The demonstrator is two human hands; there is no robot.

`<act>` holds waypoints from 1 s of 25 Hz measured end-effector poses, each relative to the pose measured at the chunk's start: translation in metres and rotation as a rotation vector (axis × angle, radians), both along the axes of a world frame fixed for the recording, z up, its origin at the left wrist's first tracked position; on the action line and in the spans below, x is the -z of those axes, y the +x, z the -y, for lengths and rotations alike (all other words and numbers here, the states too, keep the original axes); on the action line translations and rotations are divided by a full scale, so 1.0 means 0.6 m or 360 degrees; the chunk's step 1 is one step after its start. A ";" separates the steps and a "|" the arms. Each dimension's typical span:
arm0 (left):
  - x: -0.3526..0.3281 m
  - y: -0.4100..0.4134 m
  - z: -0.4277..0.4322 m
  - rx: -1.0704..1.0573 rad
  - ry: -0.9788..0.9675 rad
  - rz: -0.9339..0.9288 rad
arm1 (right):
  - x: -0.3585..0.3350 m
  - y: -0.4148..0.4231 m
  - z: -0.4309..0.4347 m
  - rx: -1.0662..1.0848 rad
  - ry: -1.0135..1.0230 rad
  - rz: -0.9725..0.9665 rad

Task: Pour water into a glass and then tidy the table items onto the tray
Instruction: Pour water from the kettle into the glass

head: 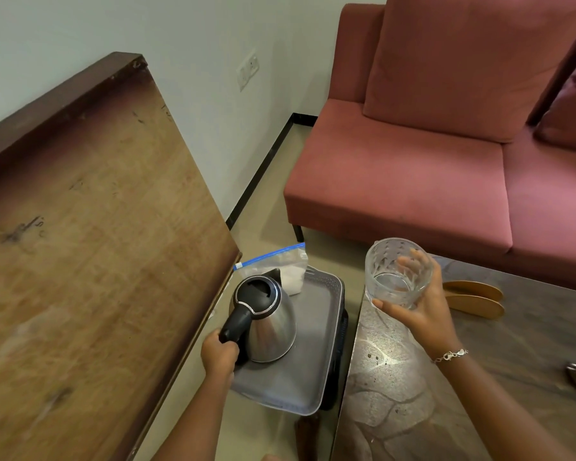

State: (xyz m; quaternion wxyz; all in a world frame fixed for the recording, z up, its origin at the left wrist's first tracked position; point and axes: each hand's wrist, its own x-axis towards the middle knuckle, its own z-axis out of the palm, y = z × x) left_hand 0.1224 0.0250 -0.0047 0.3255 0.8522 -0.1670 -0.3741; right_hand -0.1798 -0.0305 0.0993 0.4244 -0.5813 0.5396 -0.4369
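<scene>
- Beside a pink fabric sofa (413, 181), the right hand (423, 311) is gripping a clear patterned glass (398, 272) above the marbled brown table (396, 394); the left hand (218, 356) is clutching a steel black-handled kettle (270, 324) on the grey plastic tray (313, 344)
- Pouring is seemingly pending, the glass looking near-empty; two flat wooden spoons (473, 296) are lying on the table, untidied

Your left hand (218, 356) gripped the black handle of the kettle (270, 324). The kettle was stainless steel with a black lid and stood upright on the tray (316, 314), spout pointing away from you. The tray was grey and rectangular with a perforated rim, positioned low, just beside the surface (396, 394). A zip bag (286, 267) with a blue seal and white contents lay at the tray's far end, over the rim. Your right hand (423, 311) held the glass (398, 272), clear and patterned, tilted above the surface's near corner. Two oval wooden pieces (473, 296) lay side by side on the surface, just beyond the glass.
</scene>
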 end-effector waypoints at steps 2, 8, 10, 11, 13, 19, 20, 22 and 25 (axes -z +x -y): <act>-0.018 -0.002 0.013 0.0043 -0.0049 0.0010 | -0.002 -0.004 -0.005 0.0001 0.0012 -0.0015; -0.075 -0.009 0.037 0.0212 -0.0214 0.0064 | -0.020 -0.019 -0.018 0.0030 0.0017 -0.0037; -0.098 -0.005 0.044 0.0257 -0.0275 0.0104 | -0.022 -0.027 -0.021 0.0040 -0.0001 -0.0026; -0.110 -0.005 0.046 0.0295 -0.0319 0.0129 | -0.022 -0.032 -0.022 0.0045 -0.0005 -0.0012; -0.136 -0.010 0.046 0.0392 -0.0401 0.0158 | -0.020 -0.043 -0.026 0.0054 -0.0016 -0.0004; -0.216 -0.046 0.043 0.0585 -0.0579 0.0273 | -0.027 -0.071 -0.040 0.0058 -0.0029 -0.0083; -0.232 -0.051 0.045 0.0610 -0.0615 0.0300 | -0.028 -0.075 -0.043 0.0061 -0.0029 -0.0084; -0.265 -0.065 0.048 0.0685 -0.0696 0.0372 | -0.029 -0.084 -0.050 0.0061 -0.0030 -0.0072; -0.323 -0.097 0.048 0.0828 -0.0871 0.0503 | -0.029 -0.099 -0.063 0.0059 -0.0039 -0.0071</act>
